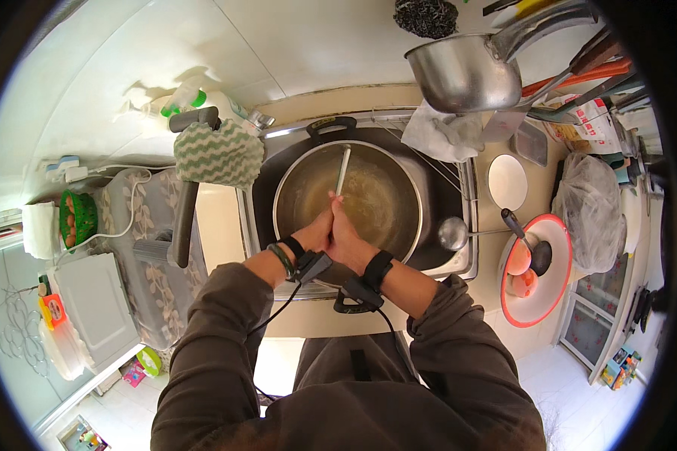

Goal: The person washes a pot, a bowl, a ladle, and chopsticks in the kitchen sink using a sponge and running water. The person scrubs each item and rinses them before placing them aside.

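My left hand (317, 230) and my right hand (347, 232) are pressed palm to palm above a wide two-handled metal pan (392, 225). Between them they hold a slim silvery rod (343, 169), whose far end points towards the pan's back rim. The part inside my palms is hidden, and I cannot tell whether it is one piece or several. The pan sits over a dark sink (437, 191), and its inside looks wet and brownish. Black straps with small devices and cables circle both wrists.
Right of the sink lie a metal ladle (454, 234), a white bowl (508, 182) and a red-rimmed basin (553, 293) holding red round produce. A steel saucepan (462, 73) hangs at upper right. At left, a green-striped cloth (220, 152) drapes over a dark handle (186, 225).
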A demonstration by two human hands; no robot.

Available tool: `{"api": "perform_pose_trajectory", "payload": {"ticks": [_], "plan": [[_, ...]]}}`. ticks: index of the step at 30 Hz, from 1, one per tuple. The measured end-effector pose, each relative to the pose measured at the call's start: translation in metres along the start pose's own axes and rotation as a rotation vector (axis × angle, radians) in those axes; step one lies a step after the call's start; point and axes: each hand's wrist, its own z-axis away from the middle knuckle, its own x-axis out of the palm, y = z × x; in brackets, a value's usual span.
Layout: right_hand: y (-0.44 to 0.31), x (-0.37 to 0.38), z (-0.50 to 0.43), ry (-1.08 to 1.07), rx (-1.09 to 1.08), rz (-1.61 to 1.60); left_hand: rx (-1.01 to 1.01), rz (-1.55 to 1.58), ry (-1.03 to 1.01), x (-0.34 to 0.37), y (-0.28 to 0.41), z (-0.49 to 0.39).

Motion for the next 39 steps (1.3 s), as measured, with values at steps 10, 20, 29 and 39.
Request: {"api": "perform_pose_trajectory", "payload": {"ticks": [10, 20, 29, 39], "plan": [[0.015, -0.034, -0.014, -0.006, 0.01, 0.12, 0.039, 0.183, -0.14, 0.025, -0.015, 0.03], [-0.051, -0.053, -0.008, 0.224, 0.164, 0.554, 0.118, 0.043, -0.031, -0.012, -0.035, -0.008], [0.0, -0.044, -0.021, 0.195, 0.07, 0.548, -0.027, 0.178, -0.241, 0.0, -0.056, -0.04], [-0.005, -0.016, -0.003, -0.154, 0.283, 0.318, 0.092, 0.35, -0.289, 0.008, -0.029, 0.009]]}}
